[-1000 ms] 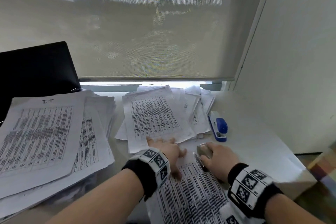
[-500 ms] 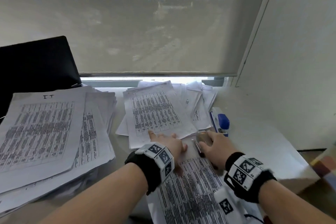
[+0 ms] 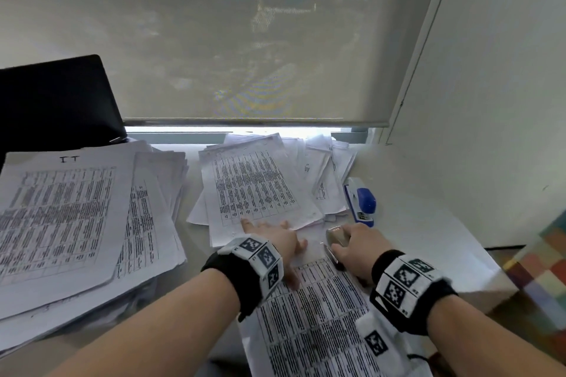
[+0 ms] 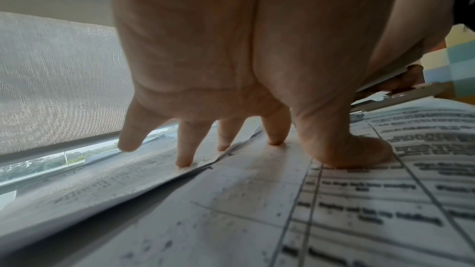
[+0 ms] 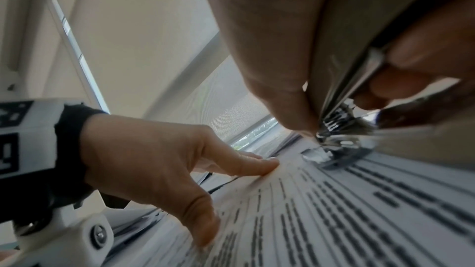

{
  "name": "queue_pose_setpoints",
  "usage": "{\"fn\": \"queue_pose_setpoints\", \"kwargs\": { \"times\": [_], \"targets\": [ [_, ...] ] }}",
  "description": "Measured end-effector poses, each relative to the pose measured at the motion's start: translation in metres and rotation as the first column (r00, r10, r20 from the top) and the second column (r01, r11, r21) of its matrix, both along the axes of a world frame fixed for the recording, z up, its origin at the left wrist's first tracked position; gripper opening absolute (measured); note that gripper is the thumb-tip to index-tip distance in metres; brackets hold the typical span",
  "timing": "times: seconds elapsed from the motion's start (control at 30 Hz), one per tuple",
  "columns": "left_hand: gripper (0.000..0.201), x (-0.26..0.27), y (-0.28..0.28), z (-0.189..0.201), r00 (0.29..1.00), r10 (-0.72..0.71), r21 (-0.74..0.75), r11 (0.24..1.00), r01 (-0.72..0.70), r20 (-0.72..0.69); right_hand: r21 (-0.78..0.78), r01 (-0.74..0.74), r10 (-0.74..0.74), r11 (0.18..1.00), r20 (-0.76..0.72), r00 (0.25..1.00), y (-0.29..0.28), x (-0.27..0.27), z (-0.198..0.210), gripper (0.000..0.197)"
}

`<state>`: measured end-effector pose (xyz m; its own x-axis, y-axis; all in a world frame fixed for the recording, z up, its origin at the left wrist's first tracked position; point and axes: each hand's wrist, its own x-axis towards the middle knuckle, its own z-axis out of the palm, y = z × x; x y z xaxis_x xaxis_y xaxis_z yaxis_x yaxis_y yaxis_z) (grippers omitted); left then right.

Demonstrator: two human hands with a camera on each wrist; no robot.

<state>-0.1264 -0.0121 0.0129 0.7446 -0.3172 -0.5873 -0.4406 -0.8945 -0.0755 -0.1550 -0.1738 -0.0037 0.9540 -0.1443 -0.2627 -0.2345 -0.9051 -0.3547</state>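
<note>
My left hand (image 3: 277, 240) and right hand (image 3: 363, 251) are bare, and my forearms have no sleeves. Each wrist wears a black band (image 3: 226, 278) carrying white blocks (image 3: 260, 257) printed with black-and-white square markers. Beneath the left band sits a white plastic mount (image 5: 64, 247) with a silver screw (image 5: 99, 234).

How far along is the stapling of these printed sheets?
Done: the front sheets are laid out, the left hand pressing them flat. In hand: the right hand grips the silver stapler at their top corner; whether a staple is in cannot be seen. Left: probably the tall left stack; the middle pile may be finished sets.
</note>
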Motion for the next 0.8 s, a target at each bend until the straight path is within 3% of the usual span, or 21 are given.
{"fn": "queue_pose_setpoints", "kwargs": {
  "times": [0.3,0.43,0.5,0.6,0.73,0.8],
  "targets": [
    [0.094,-0.003,0.0,0.009,1.0,-0.002,0.022,1.0,0.002,-0.012,0.066,0.097,-0.104,0.993,0.111,0.988,0.019,0.01,-0.002,0.027],
    [0.097,-0.006,-0.003,0.014,1.0,0.008,0.021,1.0,-0.008,-0.01,0.196,0.236,-0.264,0.952,0.131,0.956,0.008,0.009,0.002,0.039],
    [0.096,-0.008,-0.006,0.014,1.0,0.01,0.03,1.0,-0.01,0.004,0.241,0.231,-0.269,0.943,0.141,0.953,-0.004,0.0,0.0,0.039],
    [0.087,-0.01,-0.008,0.01,0.999,-0.009,0.008,1.0,0.009,0.054,0.312,0.221,-0.275,0.924,0.142,0.951,-0.027,-0.027,0.0,0.03],
    [0.067,-0.021,-0.012,0.009,0.982,-0.087,-0.005,0.996,0.089,0.166,0.457,0.299,-0.405,0.838,0.154,0.901,-0.064,-0.092,0.009,0.017],
    [0.06,-0.029,-0.017,0.006,0.96,-0.158,-0.015,0.986,0.166,0.232,0.554,0.342,-0.46,0.759,0.084,0.884,-0.084,-0.13,0.008,0.021]
  ]
}}
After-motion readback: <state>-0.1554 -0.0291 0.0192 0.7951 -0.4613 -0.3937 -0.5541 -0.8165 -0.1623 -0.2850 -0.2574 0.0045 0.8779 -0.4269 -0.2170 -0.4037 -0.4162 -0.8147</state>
